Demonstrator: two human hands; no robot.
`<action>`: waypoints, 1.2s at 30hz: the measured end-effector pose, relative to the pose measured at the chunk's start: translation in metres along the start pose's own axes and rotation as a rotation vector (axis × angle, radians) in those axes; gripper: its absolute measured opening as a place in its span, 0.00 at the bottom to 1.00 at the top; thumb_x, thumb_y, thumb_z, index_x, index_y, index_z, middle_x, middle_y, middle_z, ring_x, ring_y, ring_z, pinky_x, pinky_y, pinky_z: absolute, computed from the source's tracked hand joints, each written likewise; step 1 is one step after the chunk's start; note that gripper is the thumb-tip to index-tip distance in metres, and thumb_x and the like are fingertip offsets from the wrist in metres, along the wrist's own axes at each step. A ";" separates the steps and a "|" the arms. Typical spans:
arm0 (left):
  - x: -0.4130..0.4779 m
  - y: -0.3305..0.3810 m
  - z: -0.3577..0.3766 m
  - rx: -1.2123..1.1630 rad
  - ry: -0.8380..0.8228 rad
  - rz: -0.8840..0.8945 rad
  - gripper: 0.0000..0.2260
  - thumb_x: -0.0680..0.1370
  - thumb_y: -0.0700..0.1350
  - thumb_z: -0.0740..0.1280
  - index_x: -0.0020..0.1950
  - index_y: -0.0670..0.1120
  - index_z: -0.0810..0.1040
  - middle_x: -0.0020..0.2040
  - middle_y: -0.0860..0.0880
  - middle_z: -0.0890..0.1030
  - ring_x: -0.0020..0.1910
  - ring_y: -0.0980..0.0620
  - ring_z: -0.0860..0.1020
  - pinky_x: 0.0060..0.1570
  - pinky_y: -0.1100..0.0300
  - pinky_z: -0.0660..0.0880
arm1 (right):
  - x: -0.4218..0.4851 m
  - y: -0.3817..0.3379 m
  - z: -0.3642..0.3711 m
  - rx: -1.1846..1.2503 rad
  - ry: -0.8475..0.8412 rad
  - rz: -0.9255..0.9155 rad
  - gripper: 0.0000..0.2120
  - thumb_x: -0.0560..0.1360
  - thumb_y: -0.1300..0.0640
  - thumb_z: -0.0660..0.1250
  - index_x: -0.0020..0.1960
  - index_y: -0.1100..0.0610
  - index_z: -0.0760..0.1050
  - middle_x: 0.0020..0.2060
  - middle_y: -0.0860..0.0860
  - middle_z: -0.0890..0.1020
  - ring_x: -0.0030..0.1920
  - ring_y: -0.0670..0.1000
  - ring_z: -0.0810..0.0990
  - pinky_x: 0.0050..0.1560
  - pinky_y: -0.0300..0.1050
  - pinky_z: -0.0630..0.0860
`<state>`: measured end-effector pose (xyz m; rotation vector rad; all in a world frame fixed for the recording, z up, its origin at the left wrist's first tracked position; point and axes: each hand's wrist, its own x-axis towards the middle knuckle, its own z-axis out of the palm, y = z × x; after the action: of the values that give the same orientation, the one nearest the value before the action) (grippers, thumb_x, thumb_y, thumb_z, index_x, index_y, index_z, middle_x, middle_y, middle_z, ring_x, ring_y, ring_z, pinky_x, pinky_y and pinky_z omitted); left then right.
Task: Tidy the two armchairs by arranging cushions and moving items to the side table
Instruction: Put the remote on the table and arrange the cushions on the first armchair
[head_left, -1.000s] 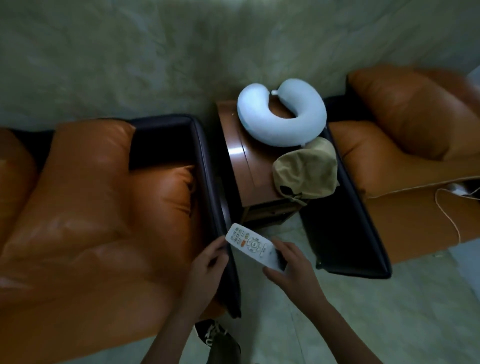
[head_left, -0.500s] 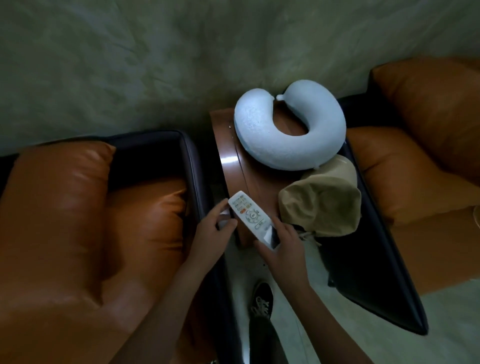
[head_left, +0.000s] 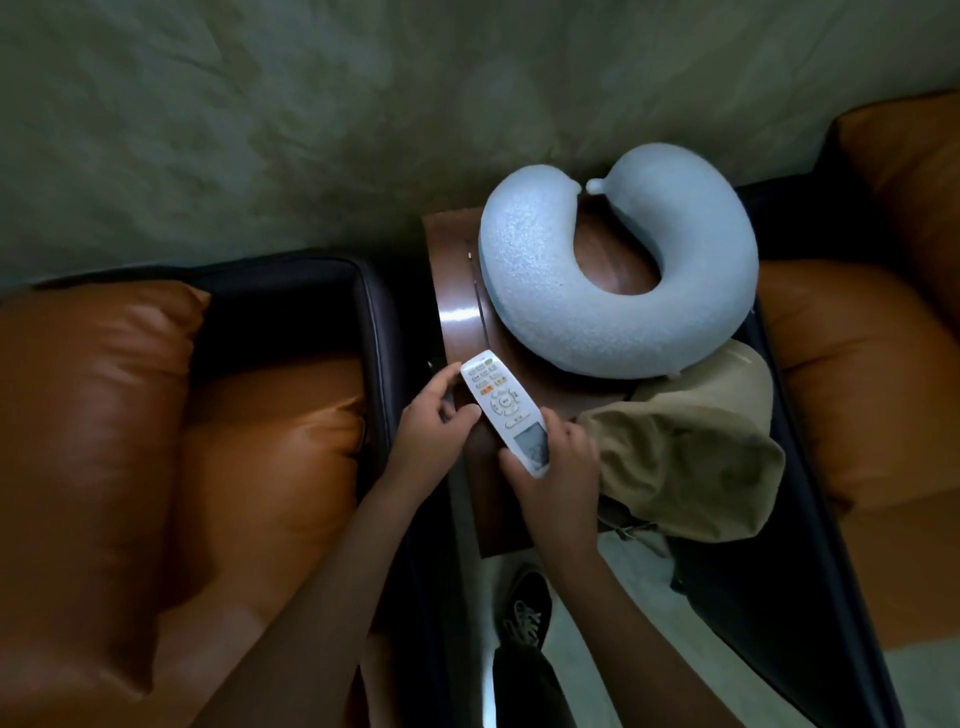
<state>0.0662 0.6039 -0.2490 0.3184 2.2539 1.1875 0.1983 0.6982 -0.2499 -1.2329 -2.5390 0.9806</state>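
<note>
A person's two hands carry a white remote control (head_left: 506, 410) in over the near-left part of the wooden counter (head_left: 454, 270) that stands between two orange armchairs. A second ago the remote hung low over the floor in front of the counter. Half a second ago it had reached the near-left corner. Now its button end points far and left across the polished top, just short of the pale blue neck pillow (head_left: 519, 270). Whether it touches the wood cannot be told.

The left hand (head_left: 434, 421) pinches the remote's left edge between thumb and fingertips, near the buttons, as it did before. The right hand (head_left: 556, 467) grips the near end, its fingers curled round from below. The small grey display there, covered a second ago, is now in plain sight.

The neck pillow has not moved: it lies on the far half of the counter with its opening turned to the wall. The khaki cap (head_left: 685, 457) also keeps its place at the near-right corner, touching the pillow and drooping over the edge against the dark arm of the right armchair (head_left: 857, 364). The right hand is now just beside the cap.

The left armchair (head_left: 156, 415) holds only its orange cushions. A dark shoe (head_left: 527, 608) stands on the pale floor between the forearms, nearer the counter than a second ago.
</note>
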 end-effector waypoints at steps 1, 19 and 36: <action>0.002 -0.002 0.000 0.012 -0.006 0.005 0.25 0.77 0.42 0.69 0.74 0.55 0.72 0.38 0.45 0.75 0.36 0.56 0.73 0.38 0.70 0.69 | 0.001 0.001 0.003 -0.008 0.007 0.006 0.26 0.68 0.51 0.76 0.64 0.57 0.76 0.49 0.55 0.78 0.50 0.57 0.74 0.51 0.52 0.71; -0.014 0.001 -0.012 0.081 -0.122 -0.010 0.27 0.79 0.43 0.64 0.79 0.52 0.65 0.66 0.58 0.72 0.45 0.57 0.76 0.55 0.60 0.76 | 0.005 0.008 0.008 -0.185 -0.007 0.035 0.33 0.68 0.51 0.78 0.68 0.61 0.73 0.59 0.61 0.76 0.57 0.62 0.75 0.55 0.57 0.74; -0.173 -0.078 -0.210 -0.242 0.210 -0.021 0.21 0.79 0.41 0.65 0.63 0.65 0.75 0.57 0.56 0.82 0.43 0.59 0.79 0.47 0.70 0.73 | -0.109 -0.120 0.030 0.093 -0.227 -0.235 0.29 0.72 0.62 0.77 0.71 0.63 0.73 0.65 0.62 0.75 0.67 0.63 0.72 0.69 0.61 0.68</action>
<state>0.0880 0.3380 -0.1544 0.0786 2.2474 1.5254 0.1798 0.5480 -0.1835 -0.8158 -2.6904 1.2257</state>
